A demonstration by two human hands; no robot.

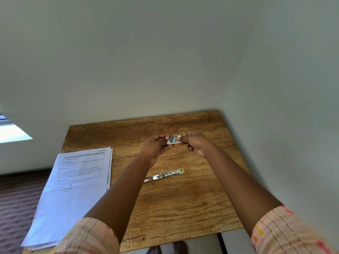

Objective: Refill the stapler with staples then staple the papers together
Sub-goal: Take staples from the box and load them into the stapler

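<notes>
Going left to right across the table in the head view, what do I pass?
Stack of papers → left hand → small staple box held between both hands → right hand. The opened stapler lies nearer, below the hands, so its place overlaps theirs.

Soft, even daylight, fairly dim overall; blown-out bright patch [12,132] at left edge, prob. a window. Faint shadows under arms on wooden table [192,198], no glare. Strong wide-angle bending twd edges; overall slightly soft, text on papers [77,173] unreadable.
</notes>
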